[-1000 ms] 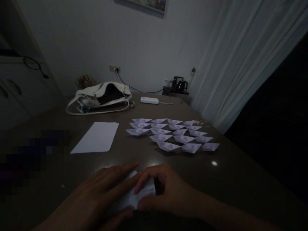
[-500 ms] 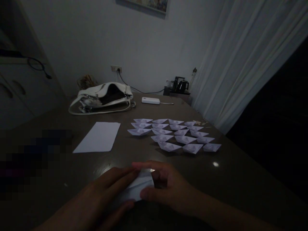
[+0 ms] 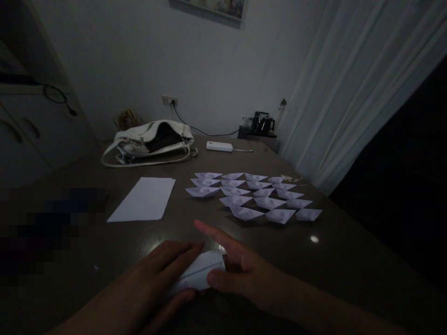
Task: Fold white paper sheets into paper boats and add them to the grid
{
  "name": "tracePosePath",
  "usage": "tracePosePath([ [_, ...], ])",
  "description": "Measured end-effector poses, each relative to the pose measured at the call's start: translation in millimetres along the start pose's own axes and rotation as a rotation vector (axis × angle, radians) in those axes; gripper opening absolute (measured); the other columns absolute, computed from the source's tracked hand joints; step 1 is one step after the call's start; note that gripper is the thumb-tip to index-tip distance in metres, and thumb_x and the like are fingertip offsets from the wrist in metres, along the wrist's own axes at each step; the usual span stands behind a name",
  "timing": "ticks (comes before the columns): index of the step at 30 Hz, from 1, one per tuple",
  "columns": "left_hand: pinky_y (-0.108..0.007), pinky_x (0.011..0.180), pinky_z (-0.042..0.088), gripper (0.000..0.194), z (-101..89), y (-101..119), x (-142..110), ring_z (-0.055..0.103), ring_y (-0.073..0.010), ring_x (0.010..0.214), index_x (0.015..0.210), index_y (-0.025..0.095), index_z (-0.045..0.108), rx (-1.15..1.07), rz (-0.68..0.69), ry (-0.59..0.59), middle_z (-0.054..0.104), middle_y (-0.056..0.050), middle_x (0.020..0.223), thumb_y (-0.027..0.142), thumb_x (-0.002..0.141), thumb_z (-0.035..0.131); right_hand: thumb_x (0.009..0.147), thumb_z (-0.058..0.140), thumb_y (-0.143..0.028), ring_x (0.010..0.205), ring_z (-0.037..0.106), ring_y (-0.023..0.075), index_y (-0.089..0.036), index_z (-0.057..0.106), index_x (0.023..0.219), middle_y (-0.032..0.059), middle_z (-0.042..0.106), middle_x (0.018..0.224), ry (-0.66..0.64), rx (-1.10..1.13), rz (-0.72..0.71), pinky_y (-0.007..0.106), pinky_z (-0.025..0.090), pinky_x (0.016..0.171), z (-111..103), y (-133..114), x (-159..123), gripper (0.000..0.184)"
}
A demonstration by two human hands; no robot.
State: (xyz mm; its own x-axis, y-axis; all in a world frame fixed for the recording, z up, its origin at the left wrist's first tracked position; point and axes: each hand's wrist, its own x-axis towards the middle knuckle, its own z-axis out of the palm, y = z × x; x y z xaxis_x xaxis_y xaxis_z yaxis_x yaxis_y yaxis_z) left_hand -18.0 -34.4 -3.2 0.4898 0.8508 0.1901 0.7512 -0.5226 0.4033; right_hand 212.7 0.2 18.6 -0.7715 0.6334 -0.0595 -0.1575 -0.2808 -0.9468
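A folded piece of white paper (image 3: 199,273) lies low in the head view, on the table's near part, with a crease line across it. My left hand (image 3: 157,272) covers its left side, fingers on top and the thumb along the near edge. On the right edge, my right hand (image 3: 240,270) grips the paper with thumb and curled fingers, its index finger stretched out above the table. Beyond my hands stand several folded paper boats (image 3: 246,212) in rows. A stack of white paper sheets (image 3: 145,200) lies to their left.
At the back left of the table (image 3: 195,223) sits a white handbag (image 3: 153,135). A white power bank (image 3: 219,146) with a short strap lies behind the boats. A black kettle (image 3: 263,123) stands at the far right, near a sheer curtain (image 3: 314,93).
My right index finger has lifted off the paper's top edge and now points up and forward. More of the folded paper shows. My left hand stays nearly still.
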Motion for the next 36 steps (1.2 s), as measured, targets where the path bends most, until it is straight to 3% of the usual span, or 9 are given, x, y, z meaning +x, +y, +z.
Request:
tracePosePath([
  [7, -0.032, 0.096, 0.049, 0.051, -14.8, 16.4, 4.6, 0.057, -0.023, 0.117, 0.141, 0.037, 0.034, -0.072, 0.006, -0.114, 0.052, -0.002, 0.138, 0.035, 0.093, 0.048, 0.076, 0.072, -0.03, 0.069, 0.055, 0.0086, -0.032, 0.032, 0.142, -0.0007, 0.063, 0.088, 0.044, -0.043, 0.034, 0.022, 0.043, 0.068, -2.3, 4.0, 0.3, 0.077],
  [11, -0.029, 0.095, 0.05, 0.048, -14.8, 16.7, 3.8, 0.059, -0.0212, 0.114, 0.139, 0.037, 0.038, -0.146, -0.047, -0.103, 0.056, -0.001, 0.134, 0.034, 0.092, 0.048, 0.077, 0.07, -0.033, 0.076, 0.058, 0.0128, -0.026, 0.062, 0.118, 0.002, 0.066, 0.089, 0.238, -0.433, -0.093, 0.026, 0.045, 0.07, -0.3, -0.7, -3.0, 0.042],
  [14, -0.028, 0.092, 0.052, 0.047, -11.7, 15.7, 0.1, 0.061, -0.021, 0.11, 0.137, 0.038, 0.042, -0.18, -0.1, -0.07, 0.06, 0.001, 0.128, 0.035, 0.091, 0.051, 0.077, 0.07, -0.034, 0.069, 0.058, 0.0128, -0.023, 0.072, 0.1, 0.0017, 0.068, 0.079, 0.365, -0.707, -0.231, 0.024, 0.045, 0.064, 1.1, -5.9, -4.7, 0.026],
  [21, -0.034, 0.089, 0.054, 0.046, -10.3, 13.5, -4.6, 0.064, -0.0238, 0.107, 0.133, 0.042, 0.046, -0.15, -0.094, 0.076, 0.063, 0.003, 0.125, 0.037, 0.088, 0.054, 0.076, 0.072, -0.031, 0.069, 0.062, 0.013, -0.022, 0.071, 0.098, 0.0012, 0.069, 0.077, 0.415, -0.595, -0.336, 0.024, 0.049, 0.065, 1.1, -7.7, -3.0, 0.025],
  [25, -0.034, 0.087, 0.054, 0.044, -15.6, 18.1, -0.9, 0.063, -0.0246, 0.106, 0.132, 0.04, 0.048, -0.171, -0.066, 0.064, 0.065, 0.002, 0.121, 0.04, 0.088, 0.052, 0.077, 0.071, -0.032, 0.069, 0.062, 0.0131, -0.023, 0.07, 0.101, 0.0003, 0.068, 0.074, 0.405, -0.531, -0.321, 0.025, 0.05, 0.066, -1.2, -5.9, -2.5, 0.026],
  [31, -0.032, 0.088, 0.053, 0.039, -22.7, 26.6, 3.4, 0.064, -0.023, 0.103, 0.128, 0.038, 0.053, -0.228, -0.084, 0.004, 0.067, 0.002, 0.117, 0.041, 0.089, 0.047, 0.078, 0.07, -0.028, 0.072, 0.061, 0.0133, -0.022, 0.072, 0.099, 0.0023, 0.069, 0.081, 0.358, -0.816, -0.444, 0.025, 0.047, 0.067, -5.1, -8.9, -4.4, 0.021],
  [36, -0.03, 0.084, 0.055, 0.035, -25.1, 29.4, 4.5, 0.067, -0.0204, 0.096, 0.124, 0.039, 0.056, -0.281, -0.095, -0.026, 0.07, 0.003, 0.11, 0.039, 0.091, 0.046, 0.079, 0.069, -0.026, 0.072, 0.062, 0.0137, -0.022, 0.074, 0.09, 0.0023, 0.069, 0.076, 0.367, -0.798, -0.466, 0.026, 0.047, 0.067, -5.0, -9.2, -3.4, 0.012],
])
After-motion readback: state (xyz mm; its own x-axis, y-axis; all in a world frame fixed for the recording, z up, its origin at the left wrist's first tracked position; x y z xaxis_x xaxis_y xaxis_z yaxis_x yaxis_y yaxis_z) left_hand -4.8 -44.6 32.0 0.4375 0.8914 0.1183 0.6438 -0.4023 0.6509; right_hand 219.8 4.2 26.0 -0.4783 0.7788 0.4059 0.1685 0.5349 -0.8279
